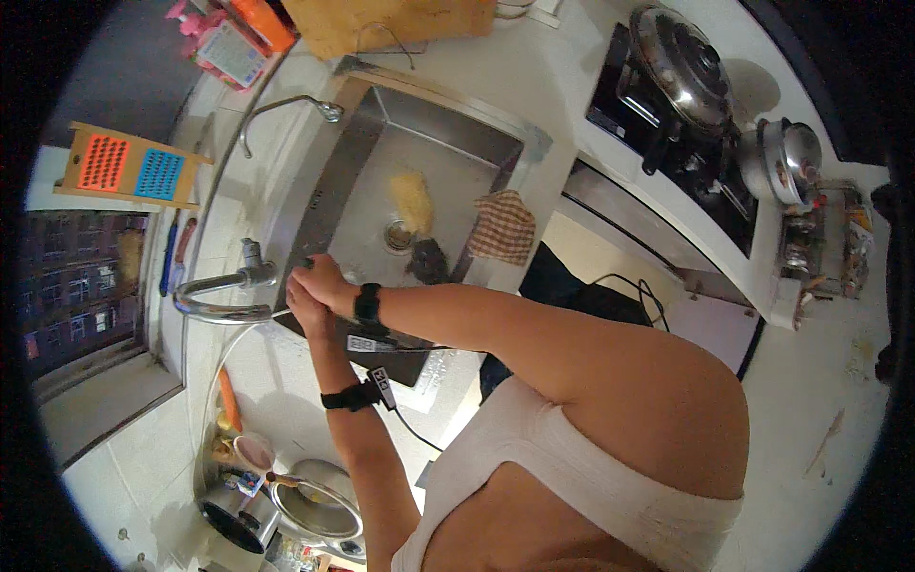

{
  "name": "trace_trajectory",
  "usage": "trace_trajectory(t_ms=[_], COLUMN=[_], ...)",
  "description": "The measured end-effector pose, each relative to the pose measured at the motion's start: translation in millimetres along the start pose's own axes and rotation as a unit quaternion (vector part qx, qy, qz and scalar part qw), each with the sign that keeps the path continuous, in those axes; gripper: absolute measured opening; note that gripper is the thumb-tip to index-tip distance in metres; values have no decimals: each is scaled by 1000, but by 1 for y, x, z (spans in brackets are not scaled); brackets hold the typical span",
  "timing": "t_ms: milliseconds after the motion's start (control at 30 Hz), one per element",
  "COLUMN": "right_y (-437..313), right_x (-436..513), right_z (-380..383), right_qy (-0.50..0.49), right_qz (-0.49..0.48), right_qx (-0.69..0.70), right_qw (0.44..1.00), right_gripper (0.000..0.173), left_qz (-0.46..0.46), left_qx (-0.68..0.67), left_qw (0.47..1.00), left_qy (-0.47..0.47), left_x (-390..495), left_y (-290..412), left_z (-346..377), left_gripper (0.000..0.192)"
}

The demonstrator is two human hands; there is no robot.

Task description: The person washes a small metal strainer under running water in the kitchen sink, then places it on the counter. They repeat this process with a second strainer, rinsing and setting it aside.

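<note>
Over the near-left side of the steel sink (372,154), my right hand (325,280) and my left hand (309,309) are pressed together, beside the base of the chrome faucet (221,297). A small dark spot shows at the right hand's fingers; whether it is a held thing is unclear. The palms are hidden, and so is anything between them. In the basin lie a yellowish scrubber or sponge (412,200) and a dark grey scrubber (429,262), close to the drain (398,237). A brown checked cloth (502,225) drapes over the sink's front edge.
A thin second tap (286,104) arches at the sink's back. Beyond my right arm, the stove holds a lidded pan (683,71) and a metal pot (779,161). Left lie a carrot (229,399) and an open round cooker (318,504). Black wrist straps (367,304) trail cables.
</note>
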State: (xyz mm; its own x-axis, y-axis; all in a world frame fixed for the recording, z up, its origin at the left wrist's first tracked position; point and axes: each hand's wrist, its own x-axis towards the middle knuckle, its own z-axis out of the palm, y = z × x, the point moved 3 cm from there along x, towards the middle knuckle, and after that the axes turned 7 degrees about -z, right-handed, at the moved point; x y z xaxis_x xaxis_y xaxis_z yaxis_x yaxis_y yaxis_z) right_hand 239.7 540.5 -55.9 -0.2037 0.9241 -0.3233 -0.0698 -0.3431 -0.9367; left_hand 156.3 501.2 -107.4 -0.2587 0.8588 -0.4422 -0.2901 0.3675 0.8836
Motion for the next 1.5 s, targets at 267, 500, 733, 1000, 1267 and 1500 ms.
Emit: trace_trajectory(t_ms=[267, 500, 733, 1000, 1267, 1500], right_y=[31, 8, -71, -96, -43, -48], right_x=[11, 53, 76, 115, 204, 318], right_z=[-84, -202, -358, -508, -463, -405], right_qy=[-100, -35, 141, 400, 127, -46], right_qz=[-65, -95, -129, -17, -64, -210], right_qx=[-175, -241, -53, -526, -698, -723], right_qw=[977, 965, 980, 750, 702, 656], right_gripper=[61, 41, 32, 80, 82, 56], left_qz=[-61, -91, -10, 189, 32, -117], left_qx=[94, -59, -37, 227, 325, 178], left_qw=[986, 991, 973, 956, 940, 965], left_qy=[125, -73, -227, 3, 96, 151], left_x=[-7, -25, 27, 81, -23, -80], left_y=[-16, 23, 52, 40, -43, -96], left_z=[33, 134, 279, 330, 181, 177], left_gripper=[60, 54, 58, 44, 26, 22])
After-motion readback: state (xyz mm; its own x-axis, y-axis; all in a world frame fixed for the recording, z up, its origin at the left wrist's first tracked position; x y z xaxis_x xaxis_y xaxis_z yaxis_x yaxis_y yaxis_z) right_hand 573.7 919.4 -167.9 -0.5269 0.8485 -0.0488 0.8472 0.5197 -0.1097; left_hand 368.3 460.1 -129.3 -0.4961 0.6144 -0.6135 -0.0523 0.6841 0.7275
